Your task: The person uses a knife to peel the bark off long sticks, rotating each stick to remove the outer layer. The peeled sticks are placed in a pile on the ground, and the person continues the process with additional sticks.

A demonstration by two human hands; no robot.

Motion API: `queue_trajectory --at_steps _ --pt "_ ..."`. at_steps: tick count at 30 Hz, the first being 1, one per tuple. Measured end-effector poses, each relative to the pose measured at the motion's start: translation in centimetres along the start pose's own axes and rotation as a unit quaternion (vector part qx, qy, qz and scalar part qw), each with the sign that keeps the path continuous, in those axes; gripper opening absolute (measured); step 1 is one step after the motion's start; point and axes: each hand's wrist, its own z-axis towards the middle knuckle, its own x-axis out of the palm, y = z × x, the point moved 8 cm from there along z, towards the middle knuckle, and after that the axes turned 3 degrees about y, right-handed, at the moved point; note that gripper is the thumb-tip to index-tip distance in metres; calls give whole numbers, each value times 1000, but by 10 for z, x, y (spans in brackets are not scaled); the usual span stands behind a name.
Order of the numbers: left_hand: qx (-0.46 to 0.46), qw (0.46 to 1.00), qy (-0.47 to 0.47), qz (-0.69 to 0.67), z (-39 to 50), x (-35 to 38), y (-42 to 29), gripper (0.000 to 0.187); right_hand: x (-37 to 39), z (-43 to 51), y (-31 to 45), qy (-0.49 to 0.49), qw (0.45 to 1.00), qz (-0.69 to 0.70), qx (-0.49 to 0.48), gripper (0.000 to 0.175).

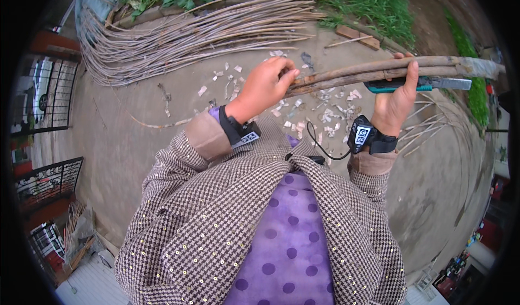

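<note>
Two or more long wooden poles [349, 74] lie side by side across the upper right, with a pale wrapping round them near their far right end. My left hand [266, 81] is at their left end, its thumb and fingers closed on the tips. Farther right, my right hand [396, 85] holds the poles between thumb and fingers. In the same palm, below the poles, is a utility knife [400, 86] with a teal and black handle; its broad blade points right. Both wrists wear black straps with small devices.
A large bundle of long thin poles [203, 32] lies on the concrete at the upper left. Scraps of film or paper [333, 114] are strewn below the hands. Bricks [357, 37] edge the grass. More thin sticks [430, 122] lie at the right.
</note>
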Motion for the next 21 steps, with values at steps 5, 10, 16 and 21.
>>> queue_trajectory --at_steps 5,10,16,21 --pt "-53 992 91 62 8 6 18 22 7 -8 -7 37 999 31 21 25" --pt "-18 976 187 115 23 14 19 22 11 -17 -10 103 991 80 32 29" --pt "30 941 322 95 25 23 22 22 27 -31 -2 294 945 142 19 30" --pt "91 918 380 63 15 20 7 21 34 -46 9 343 927 154 -9 33"
